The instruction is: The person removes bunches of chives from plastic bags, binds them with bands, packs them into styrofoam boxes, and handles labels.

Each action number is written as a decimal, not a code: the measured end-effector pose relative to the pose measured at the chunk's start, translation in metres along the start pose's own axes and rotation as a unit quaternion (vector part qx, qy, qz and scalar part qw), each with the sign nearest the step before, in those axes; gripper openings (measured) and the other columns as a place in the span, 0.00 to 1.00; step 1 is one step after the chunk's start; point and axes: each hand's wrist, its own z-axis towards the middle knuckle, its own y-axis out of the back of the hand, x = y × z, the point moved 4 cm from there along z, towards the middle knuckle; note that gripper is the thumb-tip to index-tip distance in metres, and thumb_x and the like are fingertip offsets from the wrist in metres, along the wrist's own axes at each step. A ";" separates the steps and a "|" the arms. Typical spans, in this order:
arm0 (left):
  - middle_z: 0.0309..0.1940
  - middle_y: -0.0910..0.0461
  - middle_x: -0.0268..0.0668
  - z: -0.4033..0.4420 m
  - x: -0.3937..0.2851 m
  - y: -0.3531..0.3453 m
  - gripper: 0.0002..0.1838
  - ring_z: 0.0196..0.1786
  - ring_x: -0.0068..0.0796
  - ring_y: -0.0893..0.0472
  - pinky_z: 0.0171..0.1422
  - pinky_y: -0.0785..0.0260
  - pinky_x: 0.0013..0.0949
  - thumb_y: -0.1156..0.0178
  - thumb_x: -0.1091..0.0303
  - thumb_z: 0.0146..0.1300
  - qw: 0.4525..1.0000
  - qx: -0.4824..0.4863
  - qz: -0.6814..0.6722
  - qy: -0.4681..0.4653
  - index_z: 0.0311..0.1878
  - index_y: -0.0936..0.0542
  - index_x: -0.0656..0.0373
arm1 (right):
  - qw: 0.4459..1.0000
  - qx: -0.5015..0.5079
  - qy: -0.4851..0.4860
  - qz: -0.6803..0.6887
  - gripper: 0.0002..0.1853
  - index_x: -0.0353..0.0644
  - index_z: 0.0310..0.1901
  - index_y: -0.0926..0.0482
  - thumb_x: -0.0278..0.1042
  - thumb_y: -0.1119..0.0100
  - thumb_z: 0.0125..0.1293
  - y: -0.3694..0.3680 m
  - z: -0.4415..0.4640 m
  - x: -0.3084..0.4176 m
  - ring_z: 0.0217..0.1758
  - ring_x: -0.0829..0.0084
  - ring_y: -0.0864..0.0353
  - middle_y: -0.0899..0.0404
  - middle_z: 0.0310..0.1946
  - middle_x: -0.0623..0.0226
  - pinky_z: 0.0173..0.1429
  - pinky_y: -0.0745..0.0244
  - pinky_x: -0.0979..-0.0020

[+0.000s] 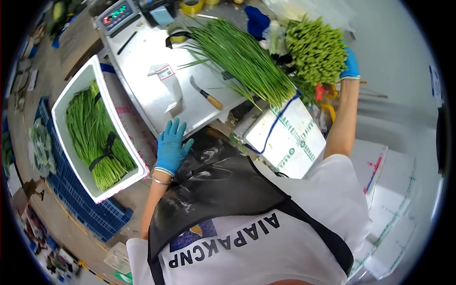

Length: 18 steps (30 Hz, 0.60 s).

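My left hand (172, 148), in a blue-green glove, rests at the near edge of the metal table (142, 71) with its fingers apart and nothing in it. On the far right, my right hand (350, 65), in a blue glove, is against the side of a thick bundle of green stems (316, 50); its fingers are mostly hidden behind the bundle. Long green leafy stalks (242, 59) lie across the table beside that bundle. A knife with a wooden handle (212, 99) and a paper label (164, 72) lie on the metal surface.
A white foam box (58, 109) holding tied greens stands left of the table. A scale display (115, 16), tape rolls (191, 5) and a dark blue cloth (257, 22) are at the far side. A printed white foam box (289, 142) stands near my right arm, with stacked boxes (387, 190) behind.
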 end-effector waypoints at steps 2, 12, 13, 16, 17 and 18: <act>0.68 0.33 0.48 0.002 -0.003 -0.005 0.29 0.70 0.51 0.34 0.70 0.40 0.47 0.39 0.53 0.64 0.998 0.000 -0.053 -0.017 0.66 0.28 0.54 | 1.000 -0.006 0.024 0.015 0.13 0.42 0.47 0.18 0.40 0.45 0.71 0.022 -0.019 0.029 0.40 0.75 0.19 0.17 0.40 0.68 0.45 0.21 0.70; 0.68 0.32 0.40 0.088 -0.085 -0.103 0.37 0.67 0.36 0.30 0.71 0.39 0.37 0.45 0.42 0.69 0.545 0.335 -0.746 0.185 0.71 0.34 0.61 | 0.993 -0.091 0.075 -0.007 0.14 0.39 0.51 0.20 0.38 0.46 0.71 0.172 -0.149 0.057 0.44 0.75 0.18 0.16 0.45 0.66 0.50 0.21 0.69; 0.69 0.34 0.41 0.107 -0.092 -0.127 0.41 0.67 0.38 0.31 0.71 0.39 0.39 0.45 0.38 0.66 0.536 0.344 -0.736 0.232 0.72 0.36 0.61 | 0.992 -0.096 0.075 -0.033 0.14 0.38 0.51 0.20 0.37 0.46 0.71 0.189 -0.161 0.048 0.44 0.75 0.17 0.16 0.46 0.65 0.50 0.21 0.69; 0.71 0.37 0.44 0.163 -0.115 -0.192 0.54 0.68 0.43 0.34 0.71 0.40 0.43 0.44 0.26 0.58 0.504 0.336 -0.709 0.361 0.74 0.40 0.62 | 0.947 -0.058 0.162 -0.272 0.15 0.38 0.54 0.22 0.36 0.44 0.70 0.239 -0.190 -0.016 0.41 0.77 0.18 0.16 0.43 0.67 0.46 0.21 0.70; 0.71 0.38 0.45 0.178 -0.125 -0.206 0.56 0.68 0.44 0.34 0.71 0.40 0.44 0.44 0.24 0.55 0.495 0.317 -0.706 0.396 0.73 0.41 0.62 | 0.814 -0.054 0.162 -0.555 0.11 0.39 0.46 0.20 0.36 0.42 0.69 0.262 -0.193 -0.059 0.35 0.79 0.21 0.18 0.35 0.69 0.40 0.24 0.70; 0.71 0.38 0.45 0.188 -0.132 -0.220 0.59 0.68 0.45 0.34 0.71 0.41 0.45 0.44 0.21 0.52 0.485 0.299 -0.700 0.430 0.73 0.41 0.63 | 0.839 -0.102 0.084 -0.528 0.10 0.40 0.33 0.22 0.38 0.38 0.67 0.271 -0.199 -0.104 0.28 0.80 0.30 0.27 0.25 0.72 0.33 0.33 0.69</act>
